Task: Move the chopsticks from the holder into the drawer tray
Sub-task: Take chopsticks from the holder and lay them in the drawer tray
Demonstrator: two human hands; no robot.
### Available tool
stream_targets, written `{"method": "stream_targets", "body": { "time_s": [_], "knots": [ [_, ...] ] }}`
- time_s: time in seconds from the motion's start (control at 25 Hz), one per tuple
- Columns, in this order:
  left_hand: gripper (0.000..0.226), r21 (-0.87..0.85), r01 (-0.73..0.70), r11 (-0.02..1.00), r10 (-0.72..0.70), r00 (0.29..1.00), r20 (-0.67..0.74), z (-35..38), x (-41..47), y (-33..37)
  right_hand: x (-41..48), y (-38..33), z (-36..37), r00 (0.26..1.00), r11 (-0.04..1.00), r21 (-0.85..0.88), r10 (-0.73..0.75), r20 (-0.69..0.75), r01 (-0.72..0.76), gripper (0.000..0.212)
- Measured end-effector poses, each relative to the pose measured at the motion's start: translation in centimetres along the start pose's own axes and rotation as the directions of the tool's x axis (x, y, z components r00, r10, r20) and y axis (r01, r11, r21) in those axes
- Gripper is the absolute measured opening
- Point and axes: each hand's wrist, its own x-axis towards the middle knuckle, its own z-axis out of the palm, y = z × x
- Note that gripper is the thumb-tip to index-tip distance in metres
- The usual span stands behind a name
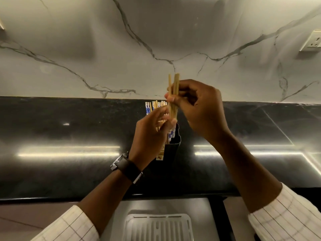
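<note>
Right hand [196, 108] pinching few plain chopsticks [173, 94] upright, lifted above holder [171, 146] on counter. Left hand [151, 134] fingers curled among rest in holder, grip unclear. Tip: square bundle ends, keep pinch firm, carry near to tray [159, 226].

A dark, glossy stone counter [69, 136] runs across the view from left to right, backed by a white marble wall with grey veins. Long streaks of reflected light lie along the counter on both sides. One thing stands directly on it, near the middle: a black upright holder [172, 146], filled with chopsticks [151, 106] whose upper ends are patterned in blue and white. Below the counter's front edge an open drawer [205, 213] shows, with a pale slotted tray [159, 226] lying inside it.
</note>
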Motion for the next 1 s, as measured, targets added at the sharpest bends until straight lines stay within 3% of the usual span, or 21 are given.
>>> {"method": "stream_targets", "body": {
  "time_s": [0.08, 0.16, 0.24, 0.32, 0.36, 0.4, 0.44, 0.48, 0.52, 0.56, 0.6, 0.68, 0.8, 1.0],
  "knots": [
    [0.006, -0.022, -0.048, 0.999, 0.048, 0.999, -0.002, 0.1, -0.7, 1.7, -1.0, -2.0, -0.4, 0.997, 0.999, 0.023, -0.029, 0.078, 0.027, 0.019],
    [0.008, -0.064, -0.014, 0.998, 0.011, 0.999, -0.041, 0.2, -2.6, 2.4, -2.4, -2.9, -0.5, 0.991, 0.997, 0.073, 0.012, 0.133, -0.022, 0.022],
    [0.006, -0.201, 0.092, 0.975, -0.108, 0.992, -0.066, 0.1, -5.8, 1.9, -5.4, -2.7, 0.0, 0.985, 0.99, 0.073, 0.112, 0.134, -0.122, 0.031],
    [0.012, -0.421, 0.302, 0.855, -0.366, 0.927, -0.077, 0.3, -9.6, 0.5, -10.5, -1.7, 0.8, 0.927, 0.925, 0.068, 0.371, 0.049, -0.374, 0.036],
    [0.016, -0.548, 0.41, 0.729, -0.533, 0.842, -0.08, 0.4, -11.5, -0.6, -13.9, -1.1, 1.4, 0.827, 0.819, 0.135, 0.562, 0.01, -0.558, 0.036],
    [0.02, -0.669, 0.476, 0.57, -0.686, 0.725, -0.069, 0.6, -13.3, -1.6, -17.4, -0.8, 1.9, 0.649, 0.623, 0.259, 0.761, 0.016, -0.738, 0.036],
    [0.023, -0.765, 0.497, 0.41, -0.8, 0.599, -0.039, 0.9, -14.8, -2.6, -20.7, -0.6, 2.5, 0.4, 0.343, 0.392, 0.914, 0.074, -0.854, 0.034],
    [0.026, -0.824, 0.493, 0.279, -0.875, 0.484, -0.007, 1.2, -16.2, -3.5, -23.5, -0.4, 3.1, 0.133, 0.042, 0.479, 0.978, 0.159, -0.877, 0.03],
    [0.028, -0.858, 0.48, 0.183, -0.922, 0.387, 0.02, 1.6, -17.4, -4.3, -25.9, -0.2, 3.6, -0.082, -0.204, 0.511, 0.964, 0.252, -0.835, 0.027],
    [0.03, -0.877, 0.468, 0.108, -0.951, 0.307, 0.047, 2.1, -18.5, -4.9, -27.7, -0.1, 4.2, -0.222, -0.38, 0.52, 0.913, 0.342, -0.765, 0.024],
    [0.031, -0.886, 0.462, 0.046, -0.968, 0.238, 0.074, 2.5, -19.6, -5.4, -28.9, 0.0, 4.9, -0.295, -0.493, 0.522, 0.859, 0.419, -0.696, 0.023],
    [0.033, -0.88, 0.474, -0.047, -0.986, 0.122, 0.118, 3.8, -21.4, -6.0, -29.9, 0.2, 6.5, -0.31, -0.594, 0.526, 0.788, 0.532, -0.609, 0.021],
    [0.03, -0.855, 0.511, -0.091, -0.993, 0.013, 0.114, 6.0, -23.6, -5.9, -30.1, 0.6, 8.8, -0.261, -0.58, 0.565, 0.796, 0.546, -0.587, 0.024],
    [0.03, -0.831, 0.535, -0.152, -0.983, 0.007, 0.184, 7.4, -25.7, -6.6, -31.3, 2.8, 10.7, -0.288, -0.542, 0.676, 0.84, 0.46, -0.499, 0.032]
  ]
}}
